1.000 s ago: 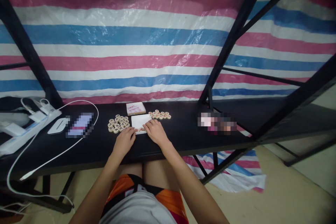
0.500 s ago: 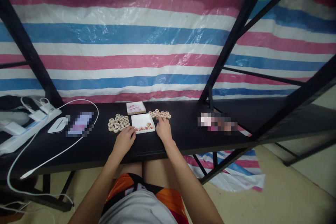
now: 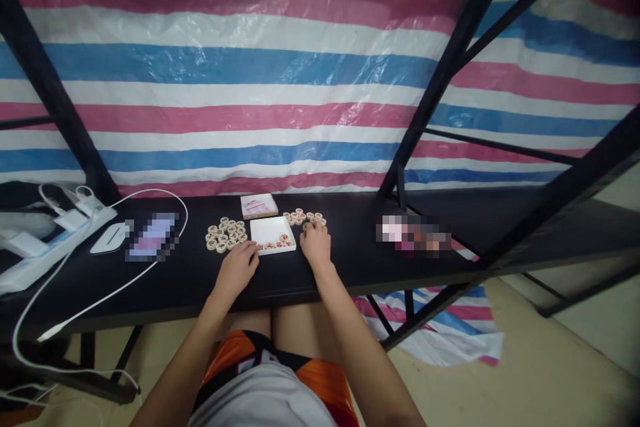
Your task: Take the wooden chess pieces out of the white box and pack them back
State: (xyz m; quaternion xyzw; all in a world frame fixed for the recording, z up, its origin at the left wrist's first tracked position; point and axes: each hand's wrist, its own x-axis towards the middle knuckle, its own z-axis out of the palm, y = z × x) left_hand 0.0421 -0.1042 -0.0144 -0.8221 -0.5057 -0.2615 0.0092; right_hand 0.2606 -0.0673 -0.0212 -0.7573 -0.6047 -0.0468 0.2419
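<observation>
Right hand (image 3: 316, 245) has shifted off the white tray (image 3: 270, 230) to the right pile of round pieces (image 3: 303, 217), fingertips on the nearest ones; grip on a piece cannot be told. Left hand (image 3: 240, 265) lies relaxed, holding nothing, fingertips at the tray's near-left corner. Tray sits between that pile and the left pile (image 3: 225, 235) on the black table (image 3: 350, 260).

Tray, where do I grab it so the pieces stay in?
Probably the near rim of the tray, coming from the front, kept level: it lies flat and shallow, loose pieces sit inside, and a pile crowds its left side.
</observation>
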